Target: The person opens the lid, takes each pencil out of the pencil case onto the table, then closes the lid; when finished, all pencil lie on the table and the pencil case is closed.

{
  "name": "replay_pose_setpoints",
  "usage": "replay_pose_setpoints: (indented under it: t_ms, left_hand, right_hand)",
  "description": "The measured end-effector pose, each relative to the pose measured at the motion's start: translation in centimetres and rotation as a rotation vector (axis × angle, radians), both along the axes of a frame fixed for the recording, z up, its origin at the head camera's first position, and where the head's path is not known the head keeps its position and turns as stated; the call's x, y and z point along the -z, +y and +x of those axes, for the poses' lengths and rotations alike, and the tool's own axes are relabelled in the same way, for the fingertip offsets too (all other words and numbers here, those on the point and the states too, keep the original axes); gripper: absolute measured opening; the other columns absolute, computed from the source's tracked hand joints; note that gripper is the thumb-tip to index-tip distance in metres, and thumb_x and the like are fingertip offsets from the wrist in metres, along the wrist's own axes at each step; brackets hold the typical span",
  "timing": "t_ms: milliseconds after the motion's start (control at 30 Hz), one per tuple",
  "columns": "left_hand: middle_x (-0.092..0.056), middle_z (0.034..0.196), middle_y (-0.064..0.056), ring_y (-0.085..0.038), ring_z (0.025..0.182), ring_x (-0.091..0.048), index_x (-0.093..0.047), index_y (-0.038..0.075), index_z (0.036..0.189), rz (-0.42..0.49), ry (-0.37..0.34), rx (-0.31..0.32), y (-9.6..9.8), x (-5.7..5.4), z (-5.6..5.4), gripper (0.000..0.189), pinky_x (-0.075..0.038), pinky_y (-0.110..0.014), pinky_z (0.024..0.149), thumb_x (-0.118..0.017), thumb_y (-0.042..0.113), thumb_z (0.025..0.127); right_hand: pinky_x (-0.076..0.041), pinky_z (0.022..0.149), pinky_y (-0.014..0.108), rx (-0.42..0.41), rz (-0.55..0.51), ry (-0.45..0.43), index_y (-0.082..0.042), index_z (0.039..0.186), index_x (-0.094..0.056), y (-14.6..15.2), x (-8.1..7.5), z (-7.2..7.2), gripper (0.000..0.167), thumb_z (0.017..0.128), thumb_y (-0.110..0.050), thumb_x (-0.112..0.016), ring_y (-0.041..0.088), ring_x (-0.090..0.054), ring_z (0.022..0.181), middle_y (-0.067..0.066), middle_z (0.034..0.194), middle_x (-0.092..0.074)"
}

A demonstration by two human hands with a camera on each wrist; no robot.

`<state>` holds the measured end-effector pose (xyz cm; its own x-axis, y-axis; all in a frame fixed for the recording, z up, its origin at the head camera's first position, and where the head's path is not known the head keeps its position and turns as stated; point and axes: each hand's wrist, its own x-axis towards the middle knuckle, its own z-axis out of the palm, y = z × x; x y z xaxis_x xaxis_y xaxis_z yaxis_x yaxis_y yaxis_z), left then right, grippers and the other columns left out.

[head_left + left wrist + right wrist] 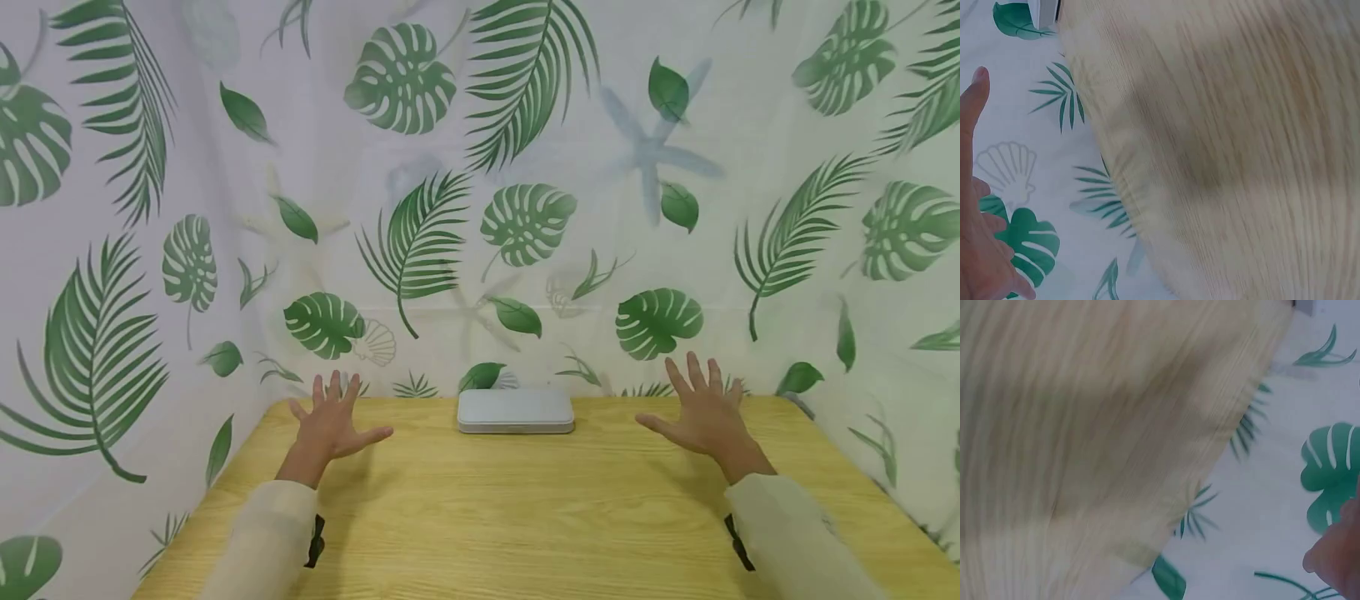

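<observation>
Both hands hover above the table with their fingers spread and hold nothing. My left hand (328,423) is left of a pale grey-white flat case (515,408), its thumb pointing toward it. To the case's right is my right hand (705,417), thumb also turned inward. The case has rounded corners and lies at the table's back edge, apart from both hands. In the left wrist view, the left hand (982,250) shows at the left edge and a corner of the case (1046,14) at the top. Only a bit of the right hand (1338,550) shows in the right wrist view.
A wood-grain table (517,517) stretches below the hands. Behind it and on both sides hangs a white cloth (450,358) printed with green leaves, shells and starfish. Dark bands (317,542) sit at the wrists, by the cream sleeves (262,542).
</observation>
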<state>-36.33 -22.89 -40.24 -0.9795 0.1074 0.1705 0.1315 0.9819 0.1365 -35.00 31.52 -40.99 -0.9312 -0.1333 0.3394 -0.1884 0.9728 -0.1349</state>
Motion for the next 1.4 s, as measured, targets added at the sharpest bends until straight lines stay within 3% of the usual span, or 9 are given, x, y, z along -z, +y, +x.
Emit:
replay_pose_setpoints:
  t_ms: [133, 333, 633, 733, 900, 1100, 1200, 1300, 1400]
  left_hand:
    - [-0.01, 0.157, -0.025, -0.048, 0.144, -0.008, -0.015, 0.007, 0.153, 0.013, 0.028, 0.034, 1.7, 0.1, -1.0, 0.105, -0.013, -0.081, 0.1, -0.052, 0.074, 0.079]
    - [-0.014, 0.157, -0.024, -0.039, 0.145, -0.017, -0.012, -0.003, 0.151, 0.09, 0.027, 0.114, 5.0, 0.5, -2.5, 0.101, -0.019, -0.063, 0.113, -0.052, 0.064, 0.086]
    - [-0.017, 0.156, -0.025, -0.037, 0.145, -0.02, -0.017, -0.009, 0.148, 0.203, -0.066, 0.165, 9.9, 3.0, -4.4, 0.084, -0.023, -0.048, 0.118, -0.051, 0.048, 0.094]
    - [-0.018, 0.156, -0.024, -0.037, 0.144, -0.021, -0.018, -0.008, 0.148, 0.218, -0.105, 0.17, 11.2, 3.8, -4.6, 0.08, -0.024, -0.047, 0.118, -0.048, 0.045, 0.096]
    - [-0.021, 0.155, -0.023, -0.035, 0.144, -0.023, -0.021, -0.008, 0.147, 0.233, -0.168, 0.23, 13.1, 4.7, -4.6, 0.07, -0.023, -0.047, 0.118, -0.046, 0.037, 0.099]
    - [-0.034, 0.15, -0.021, -0.035, 0.136, -0.039, -0.034, -0.005, 0.143, 0.186, -0.181, 0.302, 14.1, 4.9, -4.3, 0.051, -0.033, -0.043, 0.114, -0.046, 0.019, 0.1]
    - [-0.038, 0.148, -0.022, -0.036, 0.131, -0.045, -0.042, -0.004, 0.139, 0.122, -0.153, 0.306, 14.2, 4.9, -4.3, 0.043, -0.039, -0.042, 0.11, -0.046, 0.014, 0.1]
    - [-0.043, 0.144, -0.023, -0.037, 0.123, -0.053, -0.05, -0.004, 0.131, 0.079, -0.112, 0.325, 14.0, 5.1, -4.4, 0.035, -0.046, -0.041, 0.103, -0.047, 0.012, 0.099]
    - [-0.051, 0.138, -0.021, -0.036, 0.115, -0.059, -0.057, -0.001, 0.118, 0.02, -0.061, 0.353, 13.7, 5.3, -4.4, 0.025, -0.05, -0.04, 0.097, -0.052, 0.011, 0.097]
  right_hand:
    - [-0.008, 0.098, 0.081, -0.042, -0.1, -0.069, -0.004, 0.152, -0.012, -2.1, -0.3, -1.0, 0.103, 0.083, -0.066, -0.055, 0.06, -0.007, 0.136, 0.034, 0.153, -0.008]
    - [-0.017, 0.106, 0.072, -0.132, -0.291, -0.165, 0.004, 0.151, -0.009, -5.1, 0.0, -2.4, 0.099, 0.087, -0.056, -0.057, 0.055, -0.011, 0.139, 0.034, 0.154, -0.009]
    - [-0.021, 0.113, 0.062, -0.158, -0.424, -0.262, 0.01, 0.148, -0.01, -9.3, 2.4, -4.5, 0.094, 0.091, -0.048, -0.057, 0.05, -0.017, 0.14, 0.032, 0.154, -0.014]
    - [-0.025, 0.112, 0.061, -0.15, -0.432, -0.296, 0.011, 0.147, -0.012, -10.5, 3.2, -5.1, 0.09, 0.092, -0.044, -0.057, 0.05, -0.022, 0.138, 0.032, 0.152, -0.017]
    - [-0.024, 0.114, 0.056, -0.175, -0.406, -0.332, 0.012, 0.147, -0.014, -11.8, 4.9, -5.4, 0.08, 0.096, -0.034, -0.055, 0.046, -0.021, 0.141, 0.031, 0.153, -0.018]
    - [-0.033, 0.11, 0.053, -0.188, -0.374, -0.279, 0.008, 0.139, -0.04, -12.7, 5.5, -4.7, 0.053, 0.097, -0.021, -0.054, 0.041, -0.031, 0.138, 0.029, 0.149, -0.031]
    - [-0.042, 0.103, 0.051, -0.203, -0.316, -0.213, 0.01, 0.127, -0.05, -12.9, 5.4, -4.8, 0.041, 0.095, -0.015, -0.056, 0.042, -0.047, 0.127, 0.031, 0.136, -0.047]
    - [-0.046, 0.098, 0.051, -0.208, -0.266, -0.188, 0.011, 0.113, -0.057, -12.9, 5.3, -5.1, 0.031, 0.093, -0.013, -0.059, 0.044, -0.051, 0.121, 0.033, 0.131, -0.051]
    - [-0.049, 0.079, 0.042, -0.199, -0.239, -0.187, 0.003, 0.086, -0.053, -13.0, 5.4, -5.3, 0.02, 0.091, -0.015, -0.063, 0.032, -0.06, 0.09, 0.026, 0.1, -0.063]
